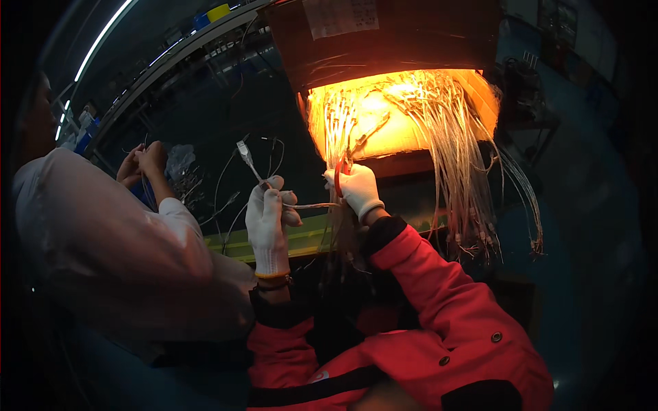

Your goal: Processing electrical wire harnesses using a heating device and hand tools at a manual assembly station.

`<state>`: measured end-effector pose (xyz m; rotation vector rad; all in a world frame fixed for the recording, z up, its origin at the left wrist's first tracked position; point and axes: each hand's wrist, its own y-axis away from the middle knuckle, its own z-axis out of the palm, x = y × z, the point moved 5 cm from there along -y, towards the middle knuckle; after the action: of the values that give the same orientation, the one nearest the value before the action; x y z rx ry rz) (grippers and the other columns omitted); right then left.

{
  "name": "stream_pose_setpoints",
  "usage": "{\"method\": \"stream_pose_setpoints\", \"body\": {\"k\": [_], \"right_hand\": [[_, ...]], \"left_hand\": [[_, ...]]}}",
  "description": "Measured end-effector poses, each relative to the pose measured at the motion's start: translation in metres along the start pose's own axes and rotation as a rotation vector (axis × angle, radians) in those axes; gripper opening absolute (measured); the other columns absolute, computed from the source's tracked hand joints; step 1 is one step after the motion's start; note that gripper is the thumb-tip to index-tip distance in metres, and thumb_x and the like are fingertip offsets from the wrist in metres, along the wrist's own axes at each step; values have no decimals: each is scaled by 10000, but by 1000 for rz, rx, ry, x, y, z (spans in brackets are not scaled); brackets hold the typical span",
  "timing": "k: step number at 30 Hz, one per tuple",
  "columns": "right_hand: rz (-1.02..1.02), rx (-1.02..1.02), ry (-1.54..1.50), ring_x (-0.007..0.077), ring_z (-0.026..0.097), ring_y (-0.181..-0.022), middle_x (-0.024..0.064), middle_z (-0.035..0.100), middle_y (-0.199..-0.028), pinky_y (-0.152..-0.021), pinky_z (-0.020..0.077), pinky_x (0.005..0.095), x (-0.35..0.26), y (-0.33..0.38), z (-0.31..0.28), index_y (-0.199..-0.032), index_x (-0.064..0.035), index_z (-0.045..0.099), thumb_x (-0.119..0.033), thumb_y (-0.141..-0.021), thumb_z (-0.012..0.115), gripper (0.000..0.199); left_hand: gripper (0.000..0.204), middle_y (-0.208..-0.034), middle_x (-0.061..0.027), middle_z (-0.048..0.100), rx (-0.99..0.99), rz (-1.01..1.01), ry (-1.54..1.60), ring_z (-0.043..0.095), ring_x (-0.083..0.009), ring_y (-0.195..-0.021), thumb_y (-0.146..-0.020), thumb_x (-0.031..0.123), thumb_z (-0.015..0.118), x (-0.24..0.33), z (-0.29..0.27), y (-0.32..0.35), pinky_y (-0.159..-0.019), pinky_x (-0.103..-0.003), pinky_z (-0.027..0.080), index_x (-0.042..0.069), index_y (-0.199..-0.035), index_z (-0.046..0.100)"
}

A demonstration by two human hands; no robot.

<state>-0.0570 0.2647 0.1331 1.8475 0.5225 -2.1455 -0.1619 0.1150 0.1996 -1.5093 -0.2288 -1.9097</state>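
My left hand, in a white knit glove, pinches a thin cable whose white USB plug sticks up above the fingers. A pale length of that cable runs right from the fingers toward my other hand. My right hand, also gloved, is closed round a red-handled plier-like tool in front of the lit box. The tool's working end is hard to make out against the glare. Close by that hand, a bundle of clear cables hangs over the box's front edge.
A cardboard box, glowing orange inside, stands ahead with a dark flap above. Many clear cables drape from its right side. At left a co-worker in a pale top handles cables. A yellow-green table edge runs below the box.
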Motion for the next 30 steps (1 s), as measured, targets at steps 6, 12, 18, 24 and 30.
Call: {"method": "stream_pose_setpoints", "body": {"k": [6,12,18,24,30], "right_hand": [[100,-175,76,86,526,-532,21,587,-645,-467,412,227,-10,29,-35,-777,-24,577,-161,-842,623,158],[52,-291,70,82,533,-565,16,586,-646,-518,420,219,-11,54,-54,-779,-29,564,-143,-848,606,140],[-31,-255,-48,82,533,-601,-1,576,-674,-554,427,219,-4,62,-44,-824,-15,574,-139,-860,594,131],[25,-160,-122,86,544,-633,26,593,-687,-581,434,221,-6,60,-55,-870,0,592,-154,-878,568,156],[-218,-1,183,101,498,-506,-4,512,-609,-467,399,246,-22,33,-64,-763,-25,550,-138,-892,538,172]], "left_hand": [[234,-757,-61,590,3,-60,25,506,-83,-432,-939,182,462,-12,-15,13,-408,-181,441,2,-1081,509],[226,-819,-45,588,-139,-206,-63,545,-86,-564,-925,172,489,-38,15,13,-536,-194,476,-2,-1067,514],[167,-870,-13,574,-324,-219,329,526,-62,-747,-899,132,550,-96,56,8,-703,-183,437,4,-1005,538],[155,-841,3,564,-189,-271,468,518,-55,-736,-901,137,555,-103,71,18,-682,-169,424,12,-993,548],[123,-803,27,547,-33,-249,260,492,-39,-709,-914,126,529,-96,73,17,-649,-162,414,19,-968,561]]}}
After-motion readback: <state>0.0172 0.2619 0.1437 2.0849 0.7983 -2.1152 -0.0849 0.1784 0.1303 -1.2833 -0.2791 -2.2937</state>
